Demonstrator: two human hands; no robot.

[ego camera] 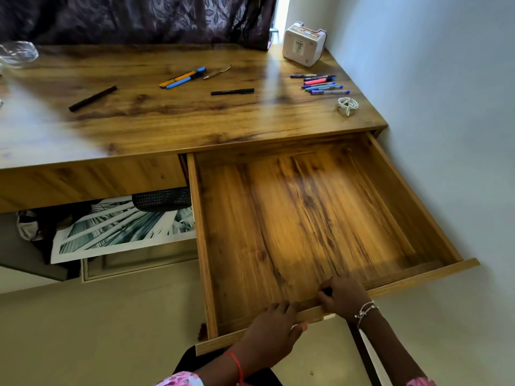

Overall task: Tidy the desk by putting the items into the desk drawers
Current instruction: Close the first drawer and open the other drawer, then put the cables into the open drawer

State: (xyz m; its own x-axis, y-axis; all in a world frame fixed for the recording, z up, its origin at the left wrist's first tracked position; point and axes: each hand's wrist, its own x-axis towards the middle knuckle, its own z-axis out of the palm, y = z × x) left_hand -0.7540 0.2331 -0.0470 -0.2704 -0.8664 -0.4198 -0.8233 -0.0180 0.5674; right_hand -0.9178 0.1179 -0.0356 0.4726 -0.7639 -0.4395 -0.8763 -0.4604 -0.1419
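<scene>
Drawer [292, 218] at 5 o'clock is out near full travel, nothing in it. Left hand [274, 325] and right hand [344, 298] both curl over its front lip, gripping it. Pen cluster [320, 84] and cable [347, 105] at 1 o'clock, markers [182, 78] at 12, all on the desk [167, 126]. Risk: further pull or downward load tips it off its runners; round pens may roll when grabbed.

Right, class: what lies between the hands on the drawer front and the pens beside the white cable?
In the head view, only the open drawer, bare inside, then bare desk top.
</scene>
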